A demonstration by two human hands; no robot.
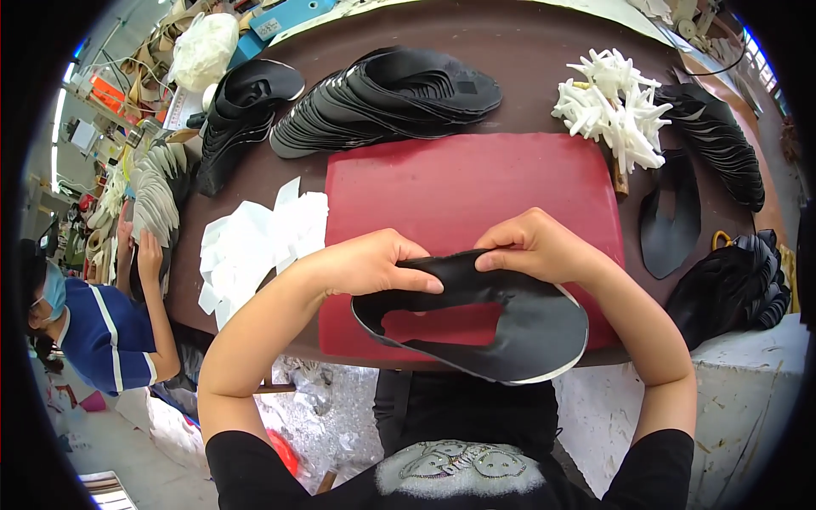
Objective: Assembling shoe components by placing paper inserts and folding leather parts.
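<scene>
I hold a black shoe upper by its far edge, over the near part of a red mat. It has a wide opening through its middle and a pale rim along its near edge. My left hand pinches the edge between thumb and fingers at the left. A short way to the right, my right hand pinches the same edge. Left of the mat lies a loose pile of white strips. On the right, a single flat black upper rests on the brown table.
Stacked black uppers stand at the back, back left and far right. A white knobbly bunch sits at the back right. Black material is heaped at the right edge. A masked co-worker handles pale pieces at the left.
</scene>
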